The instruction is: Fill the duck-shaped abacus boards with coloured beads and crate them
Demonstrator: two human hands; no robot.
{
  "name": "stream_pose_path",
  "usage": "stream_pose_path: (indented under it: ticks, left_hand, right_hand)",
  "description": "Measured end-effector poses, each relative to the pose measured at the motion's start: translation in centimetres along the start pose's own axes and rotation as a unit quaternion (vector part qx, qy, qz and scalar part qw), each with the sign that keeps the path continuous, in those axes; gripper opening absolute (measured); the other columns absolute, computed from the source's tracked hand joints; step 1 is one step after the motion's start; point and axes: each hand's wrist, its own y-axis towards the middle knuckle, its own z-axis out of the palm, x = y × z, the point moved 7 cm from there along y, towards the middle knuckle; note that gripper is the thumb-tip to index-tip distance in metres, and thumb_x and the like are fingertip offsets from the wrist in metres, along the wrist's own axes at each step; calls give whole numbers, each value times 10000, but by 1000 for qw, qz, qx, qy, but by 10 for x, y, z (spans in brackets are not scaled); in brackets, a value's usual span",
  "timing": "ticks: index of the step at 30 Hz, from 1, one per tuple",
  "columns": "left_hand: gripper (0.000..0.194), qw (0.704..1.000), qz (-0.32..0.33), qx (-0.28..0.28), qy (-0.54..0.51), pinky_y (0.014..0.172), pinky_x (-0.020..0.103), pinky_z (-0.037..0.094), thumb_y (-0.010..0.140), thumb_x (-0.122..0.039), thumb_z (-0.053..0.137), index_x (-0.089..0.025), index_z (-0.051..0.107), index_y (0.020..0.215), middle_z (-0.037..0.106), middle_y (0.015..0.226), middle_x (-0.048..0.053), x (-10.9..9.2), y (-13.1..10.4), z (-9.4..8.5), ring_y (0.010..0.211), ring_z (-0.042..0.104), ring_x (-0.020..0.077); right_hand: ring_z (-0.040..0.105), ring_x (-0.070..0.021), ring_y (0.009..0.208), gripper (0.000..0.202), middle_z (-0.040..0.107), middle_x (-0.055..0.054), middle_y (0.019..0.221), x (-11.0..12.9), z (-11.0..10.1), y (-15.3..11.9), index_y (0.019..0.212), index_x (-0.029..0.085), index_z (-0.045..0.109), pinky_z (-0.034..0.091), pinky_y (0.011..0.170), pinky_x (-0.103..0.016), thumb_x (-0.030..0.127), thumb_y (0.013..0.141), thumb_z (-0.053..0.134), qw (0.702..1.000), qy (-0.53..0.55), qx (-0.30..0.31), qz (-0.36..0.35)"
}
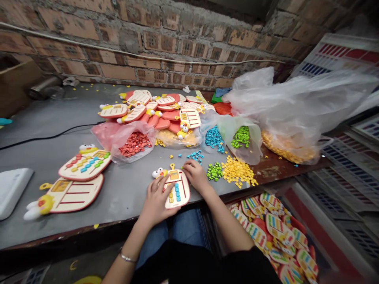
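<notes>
A cream toy board [182, 197] with a red rim and a yellow duck-like head lies near the table's front edge. My left hand [156, 199] grips its left side, fingers over the face and thumb at the near edge, hiding part of the slots. Blue pieces [177, 191] fill one slot, and yellow ones [171, 195] show beside it. At the board's upper right corner, my right hand [195, 175] is closed in a pinch on a small green bead [182, 167]. Close to this hand lie loose green beads [214, 171] and yellow beads [238, 171].
Bags of red beads [134, 144], blue beads [213, 138] and green beads [241, 137] stand behind. Further back is a pile of boards [162, 103]. Two boards [79, 193] overlap at left, near a white box [14, 189]. Finished-looking boards [278, 236] fill a bin below right.
</notes>
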Motion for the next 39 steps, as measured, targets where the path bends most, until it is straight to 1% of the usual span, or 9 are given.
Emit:
stream_pose_path:
  ticks: [5, 8, 12, 15, 18, 20, 25, 32, 39]
  left_hand:
    - [723, 1000, -3, 2, -5, 1068, 527, 271, 682, -500, 688, -230, 510, 1330, 344, 1509, 133, 0, 0, 0, 1364, 283, 372]
    - [727, 1000, -2, 4, -5, 1067, 533, 266, 687, -505, 682, -236, 503, 1338, 342, 1510, 135, 0, 0, 0, 1364, 281, 379]
    - [726, 1000, -1, 1, -4, 1065, 532, 266, 702, -507, 670, -233, 491, 1349, 337, 1513, 135, 1, 0, 0, 1360, 287, 378]
    - [709, 1000, 4, -4, -6, 1068, 524, 268, 700, -506, 674, -226, 510, 1331, 335, 1515, 133, 1, 0, 0, 1370, 272, 376]
    - [713, 1000, 3, -5, -5, 1070, 516, 268, 697, -499, 681, -227, 507, 1333, 328, 1518, 129, 1, 0, 0, 1374, 264, 372]
    - [710, 1000, 1, -4, -2, 1070, 519, 266, 705, -504, 674, -228, 503, 1337, 324, 1520, 129, 1, 0, 0, 1374, 262, 371]
    - [710, 1000, 3, 4, 0, 1073, 518, 259, 715, -510, 663, -227, 494, 1344, 321, 1520, 134, 1, 0, 1, 1382, 248, 366]
    - [680, 1000, 1, 1, 9, 1070, 518, 262, 729, -512, 653, -211, 513, 1322, 350, 1506, 138, -1, 1, 0, 1369, 279, 364]
    - [673, 1000, 5, -8, 14, 1054, 522, 282, 731, -504, 654, -212, 517, 1322, 360, 1500, 137, 0, 0, 1, 1361, 291, 374]
  right_hand:
    - [550, -208, 915, 160, 643, -87, 958, 11, 19, -6, 837, 197, 663, 453, 818, -344, 130, 897, 531, 995, -43, 80, -39]
    - [540, -221, 949, 111, 656, -90, 967, 15, 10, -7, 841, 198, 663, 436, 829, -363, 153, 887, 573, 991, -53, 115, -53]
    - [564, -198, 903, 63, 663, -49, 858, 16, -2, -6, 836, 198, 660, 452, 827, -344, 183, 872, 610, 982, 25, 175, -67]
    - [574, -197, 926, 102, 658, -61, 934, -4, -11, -5, 939, 194, 671, 466, 853, -354, 165, 875, 597, 992, 33, 120, -8]
    - [572, -216, 990, 220, 649, -94, 1029, -19, -3, -7, 1018, 191, 681, 473, 873, -378, 90, 872, 552, 995, 1, 97, 11]
    - [596, -208, 940, 229, 662, -93, 981, -21, 4, -9, 998, 181, 689, 493, 836, -360, 75, 877, 525, 995, 15, 101, 14]
    - [636, -187, 907, 193, 702, -64, 975, -13, 7, -3, 1042, 202, 676, 508, 842, -341, 153, 888, 569, 993, 103, 30, 45]
    - [464, -253, 1265, 199, 677, -75, 1188, 0, 18, -7, 1030, 213, 701, 405, 1017, -470, 154, 884, 578, 999, 6, 35, -22]
    - [468, -269, 1262, 221, 671, -64, 1200, 6, 16, -18, 1066, 216, 688, 419, 997, -477, 158, 894, 562, 997, -46, 67, 2]
